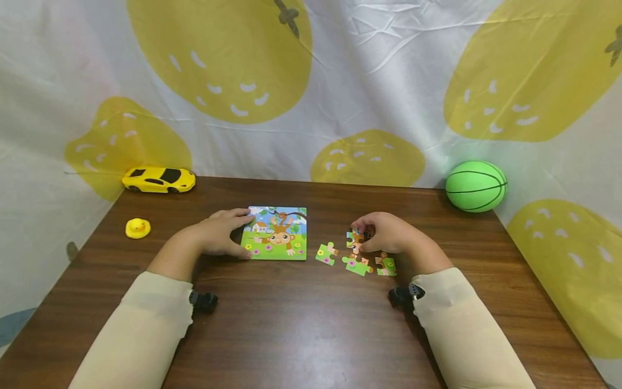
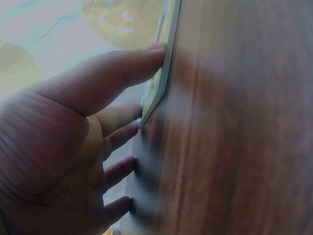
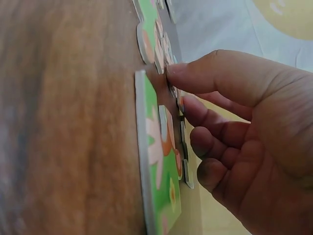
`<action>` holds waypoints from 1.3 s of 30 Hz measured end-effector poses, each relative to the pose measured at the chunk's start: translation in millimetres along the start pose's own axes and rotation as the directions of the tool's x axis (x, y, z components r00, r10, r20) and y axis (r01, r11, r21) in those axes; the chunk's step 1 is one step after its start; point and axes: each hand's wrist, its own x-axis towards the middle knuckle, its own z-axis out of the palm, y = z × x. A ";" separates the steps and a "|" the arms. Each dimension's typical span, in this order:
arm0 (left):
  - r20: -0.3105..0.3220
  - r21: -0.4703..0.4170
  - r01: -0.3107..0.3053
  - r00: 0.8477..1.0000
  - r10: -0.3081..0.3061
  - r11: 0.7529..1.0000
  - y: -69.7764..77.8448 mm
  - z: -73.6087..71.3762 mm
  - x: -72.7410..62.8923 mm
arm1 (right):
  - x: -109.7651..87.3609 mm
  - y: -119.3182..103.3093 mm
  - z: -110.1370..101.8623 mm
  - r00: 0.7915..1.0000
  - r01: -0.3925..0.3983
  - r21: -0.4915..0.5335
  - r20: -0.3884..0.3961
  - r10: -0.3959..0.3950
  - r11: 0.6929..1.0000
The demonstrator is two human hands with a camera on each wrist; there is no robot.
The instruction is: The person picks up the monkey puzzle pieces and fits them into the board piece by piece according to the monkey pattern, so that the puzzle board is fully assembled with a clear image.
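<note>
Now, left hand point(image 1: 221, 232): fingers apart, touching the monkey board point(image 1: 277, 237)!
Right hand point(image 1: 389, 232): thumb and finger clamped on a puzzle piece point(image 1: 350, 237), loose pieces point(image 1: 357, 266) close by!

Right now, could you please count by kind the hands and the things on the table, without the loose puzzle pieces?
Left hand and right hand: 2
Monkey picture board: 1
Yellow toy car: 1
Yellow toy duck: 1
Green ball: 1
Total: 6
</note>
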 end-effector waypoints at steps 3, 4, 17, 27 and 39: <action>0.001 0.003 -0.004 1.000 0.004 1.000 0.1 0.0 -0.7 | 0.8 -0.8 0.4 1.000 -0.003 0.006 -0.002 0.003 1.000; 0.000 0.004 -0.006 1.000 0.006 1.000 0.3 -0.1 -1.0 | 1.0 -1.4 0.5 1.000 0.001 0.007 -0.003 -0.001 1.000; -0.004 -0.002 -0.009 1.000 0.009 1.000 1.3 -1.1 -2.0 | 1.4 -3.1 0.4 0.999 0.035 0.029 -0.006 -0.035 0.999; -0.005 -0.001 -0.015 1.000 0.014 1.000 0.2 0.1 -1.6 | 0.9 -2.9 -0.6 1.000 0.030 0.003 -0.010 -0.030 1.000; 0.000 -0.002 -0.002 1.000 0.002 1.000 1.7 -0.5 -2.2 | -1.9 -7.2 -1.7 0.999 0.012 0.000 0.046 -0.012 1.000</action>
